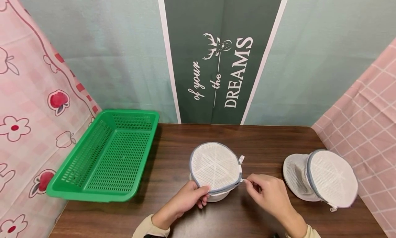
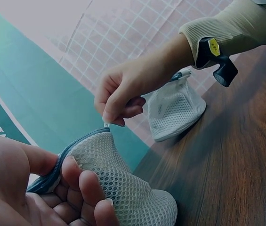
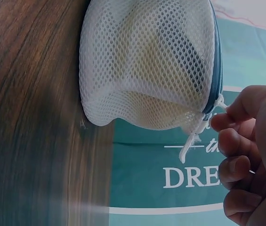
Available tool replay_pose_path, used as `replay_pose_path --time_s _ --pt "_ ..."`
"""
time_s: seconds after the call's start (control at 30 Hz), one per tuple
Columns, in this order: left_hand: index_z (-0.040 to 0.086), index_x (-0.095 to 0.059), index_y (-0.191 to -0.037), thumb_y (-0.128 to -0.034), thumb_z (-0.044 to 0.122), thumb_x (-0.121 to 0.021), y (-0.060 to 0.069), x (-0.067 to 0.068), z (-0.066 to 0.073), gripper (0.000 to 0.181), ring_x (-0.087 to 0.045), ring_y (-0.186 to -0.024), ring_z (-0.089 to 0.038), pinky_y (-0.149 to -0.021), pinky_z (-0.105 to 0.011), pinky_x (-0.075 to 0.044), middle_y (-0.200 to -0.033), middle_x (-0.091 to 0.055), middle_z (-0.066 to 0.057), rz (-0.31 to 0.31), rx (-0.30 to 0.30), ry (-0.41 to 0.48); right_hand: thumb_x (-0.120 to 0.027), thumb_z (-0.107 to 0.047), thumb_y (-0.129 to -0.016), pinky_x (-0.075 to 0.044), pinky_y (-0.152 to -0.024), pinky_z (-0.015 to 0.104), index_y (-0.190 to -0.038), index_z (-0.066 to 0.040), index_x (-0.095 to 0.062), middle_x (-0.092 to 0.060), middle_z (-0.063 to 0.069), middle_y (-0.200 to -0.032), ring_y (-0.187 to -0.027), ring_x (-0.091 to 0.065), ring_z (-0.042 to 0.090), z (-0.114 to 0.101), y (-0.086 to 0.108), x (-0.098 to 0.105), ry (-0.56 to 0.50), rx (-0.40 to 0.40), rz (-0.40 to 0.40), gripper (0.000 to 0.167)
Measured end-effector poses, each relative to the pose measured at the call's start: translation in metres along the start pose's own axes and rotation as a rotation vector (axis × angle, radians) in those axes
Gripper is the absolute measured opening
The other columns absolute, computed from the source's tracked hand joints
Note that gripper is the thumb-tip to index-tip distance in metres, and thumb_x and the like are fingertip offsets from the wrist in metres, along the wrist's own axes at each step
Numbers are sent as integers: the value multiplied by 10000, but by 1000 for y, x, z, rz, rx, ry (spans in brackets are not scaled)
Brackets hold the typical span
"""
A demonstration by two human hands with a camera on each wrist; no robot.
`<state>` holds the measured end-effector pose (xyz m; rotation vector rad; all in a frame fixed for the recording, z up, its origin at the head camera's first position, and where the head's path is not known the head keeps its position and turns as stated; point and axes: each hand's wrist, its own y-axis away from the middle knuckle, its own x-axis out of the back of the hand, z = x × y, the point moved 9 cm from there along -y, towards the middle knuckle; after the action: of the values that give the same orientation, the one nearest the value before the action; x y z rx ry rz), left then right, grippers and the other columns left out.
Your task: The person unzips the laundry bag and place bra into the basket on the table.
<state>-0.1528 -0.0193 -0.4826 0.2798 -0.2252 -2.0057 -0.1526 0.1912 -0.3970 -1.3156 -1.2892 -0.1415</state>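
A round white mesh bag [image 1: 215, 166] with a grey-blue zipped rim stands on the table in the head view. My left hand [image 1: 189, 196] grips its near left rim, thumb on top and fingers below. At the rim's right side, my right hand [image 1: 267, 193] pinches the small white zipper pull [image 1: 242, 180] between thumb and finger. The right wrist view shows the pull at the corner of the blue zipper [image 3: 216, 70], beside a white tag [image 3: 189, 147]. Something pale yellowish shows through the mesh [image 3: 142, 61].
A second white mesh bag [image 1: 334, 179] lies tilted at the right of the wooden table [image 1: 173, 142]. An empty green perforated basket [image 1: 123, 155] stands at the left. Patterned cloths hang at the back and both sides.
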Motion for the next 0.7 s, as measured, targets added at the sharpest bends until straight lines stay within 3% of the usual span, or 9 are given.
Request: replay_pose_path --time_s 0.37,0.7 --pt "-11 -612 -778 -991 155 -559 2 0 1 275 -523 -583 -55 -532 -162 -451 -633 -533 42 -4 1 -3 -720 -165 -768 -262 -454 147 -713 -309 -612 -403 -229 -626 -568 -314 -86 4 0 4 30 42 78 188" --pt "9 -604 -769 -974 148 -570 1 -3 1 250 -518 -580 -54 -534 -171 -457 -631 -536 36 2 6 15 -701 -186 -786 -273 -438 166 -705 -319 -603 -407 -237 -622 -554 -330 -78 6 -2 6 80 3 89 184"
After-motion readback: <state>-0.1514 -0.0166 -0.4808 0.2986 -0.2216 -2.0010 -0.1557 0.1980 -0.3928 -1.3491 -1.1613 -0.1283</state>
